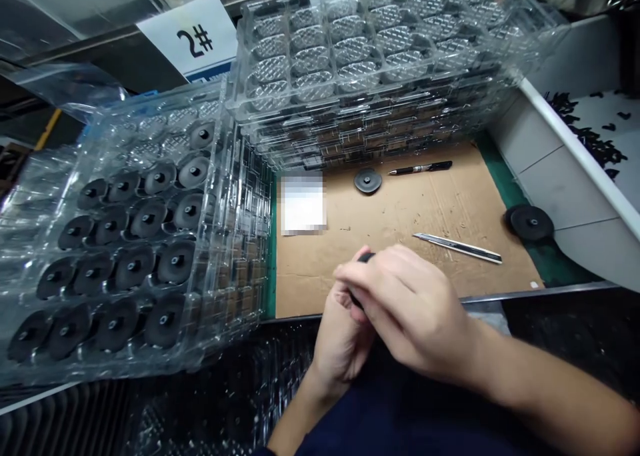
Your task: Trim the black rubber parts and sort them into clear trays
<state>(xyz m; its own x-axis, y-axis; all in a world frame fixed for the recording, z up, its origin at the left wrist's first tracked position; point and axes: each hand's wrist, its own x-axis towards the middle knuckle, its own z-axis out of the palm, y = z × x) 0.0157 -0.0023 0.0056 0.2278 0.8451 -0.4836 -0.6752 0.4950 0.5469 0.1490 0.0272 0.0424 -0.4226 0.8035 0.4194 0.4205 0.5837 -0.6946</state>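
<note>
Both hands are together over the front edge of the cardboard sheet (350,269). My left hand (345,336) is closed around a black part (366,257), mostly hidden by the fingers. Across it lies my right hand (415,303), its fingers bent onto the same part. On the cardboard beyond them are a black round disc (367,181), a pen (421,168) and a slim knife (457,247). A white paper (303,206) lies at the sheet's left.
Stacked clear trays (350,69) stand at the back. A tray holding several black discs (193,243) is at the left. More discs (531,223) sit at the right beside a white bin wall (565,169). Small black pieces (590,136) lie beyond it.
</note>
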